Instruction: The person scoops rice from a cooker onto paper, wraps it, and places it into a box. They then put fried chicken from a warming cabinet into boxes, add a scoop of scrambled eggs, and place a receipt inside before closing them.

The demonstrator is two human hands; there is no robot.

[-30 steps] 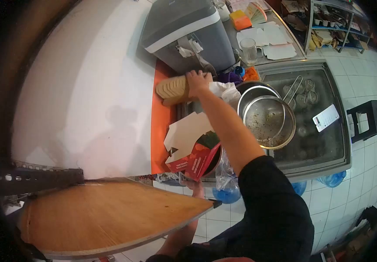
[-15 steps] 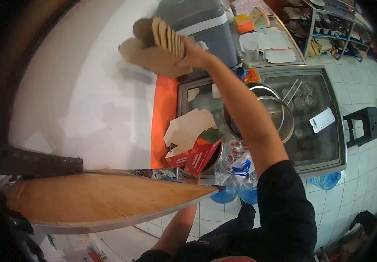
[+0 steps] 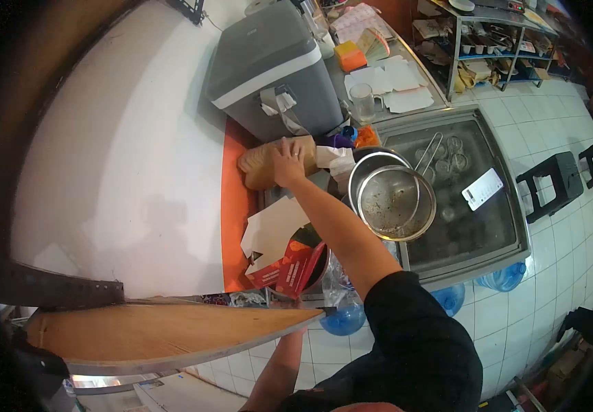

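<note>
My right hand (image 3: 288,163) reaches out over a stack of folded brown cardboard (image 3: 261,167), its fingers curled over the top. The stack sits against the orange strip of the wall, just in front of a grey cooler box (image 3: 269,75). My left forearm (image 3: 279,367) comes up from below. A wooden board covers most of that hand, so its fingers do not show. Nearest to it is a red printed box (image 3: 300,268) with open white flaps (image 3: 274,230), leaning in a dark round pot (image 3: 320,268).
Metal bowls (image 3: 396,206) stand on a glass-topped freezer (image 3: 461,240), along with a phone (image 3: 482,189). A glass mug (image 3: 364,103) is on the counter behind. The wooden board (image 3: 173,333) juts out at the lower left. Blue water bottles (image 3: 343,319) and a black stool (image 3: 550,184) stand on the floor.
My right hand has brought the cardboard stack down from in front of the cooler to the surface below it. The view has shifted, showing the whole cooler. My left forearm stays behind the board.
</note>
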